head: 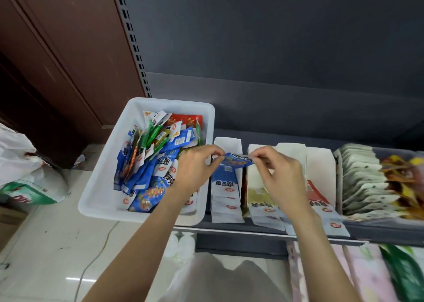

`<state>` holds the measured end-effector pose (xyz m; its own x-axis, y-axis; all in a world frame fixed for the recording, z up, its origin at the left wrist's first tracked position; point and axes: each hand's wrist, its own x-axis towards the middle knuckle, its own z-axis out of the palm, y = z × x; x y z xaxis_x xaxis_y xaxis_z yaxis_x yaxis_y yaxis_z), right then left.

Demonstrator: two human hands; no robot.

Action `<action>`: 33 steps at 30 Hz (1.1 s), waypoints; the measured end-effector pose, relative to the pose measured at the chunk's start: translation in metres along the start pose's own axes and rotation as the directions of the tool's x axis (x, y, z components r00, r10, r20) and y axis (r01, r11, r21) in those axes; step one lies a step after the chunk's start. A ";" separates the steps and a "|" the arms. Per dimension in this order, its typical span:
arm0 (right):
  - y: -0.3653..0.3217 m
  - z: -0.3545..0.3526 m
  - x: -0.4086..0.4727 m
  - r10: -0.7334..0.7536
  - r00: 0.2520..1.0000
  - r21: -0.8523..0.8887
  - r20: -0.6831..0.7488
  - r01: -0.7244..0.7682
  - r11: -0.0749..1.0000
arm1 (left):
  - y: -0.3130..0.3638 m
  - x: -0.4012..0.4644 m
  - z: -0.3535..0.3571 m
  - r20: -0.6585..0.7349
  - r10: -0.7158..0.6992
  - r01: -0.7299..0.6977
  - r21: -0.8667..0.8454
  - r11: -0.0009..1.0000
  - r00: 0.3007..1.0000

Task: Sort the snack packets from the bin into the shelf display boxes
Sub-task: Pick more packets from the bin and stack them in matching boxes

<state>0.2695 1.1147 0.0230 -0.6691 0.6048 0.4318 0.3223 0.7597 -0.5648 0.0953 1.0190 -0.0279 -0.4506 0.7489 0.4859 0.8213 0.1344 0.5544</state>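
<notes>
A white plastic bin (103,193) sits at the left end of the shelf, heaped with blue, green and red snack packets (151,164). To its right stand white display boxes: one with blue packets (226,187), one with yellow-green packets (260,200), one with red packets (321,198). My left hand (195,166) and my right hand (280,171) each pinch one end of a blue snack packet (237,160), holding it stretched flat above the blue display box.
A grey tray of pale and yellow packets (367,180) fills the shelf's right end. The shelf's front edge (252,231) runs below the boxes, with goods on the lower shelf (371,276). Bags (25,171) lie on the tiled floor at left, with a white cable (91,262).
</notes>
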 end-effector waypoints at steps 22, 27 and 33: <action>-0.055 0.122 0.011 -0.256 0.822 -0.176 0.509 0.390 0.904 | -0.061 -0.087 -0.059 0.134 -0.661 0.603 0.308 0.736 0.738; -0.073 0.157 0.029 -0.009 0.817 -0.524 0.577 0.379 0.762 | -0.058 -0.080 -0.056 0.207 -0.712 0.591 0.431 0.682 0.671; -0.072 0.140 0.037 0.066 0.868 -0.291 0.493 0.093 0.952 | -0.065 -0.081 -0.059 0.043 -0.649 0.621 0.247 0.744 0.759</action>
<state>0.1279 1.0491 -0.0194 -0.8892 0.4574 -0.0090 0.4397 0.8489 -0.2932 0.0578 0.9116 -0.0629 -0.8601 0.5097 -0.0201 0.4170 0.7254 0.5477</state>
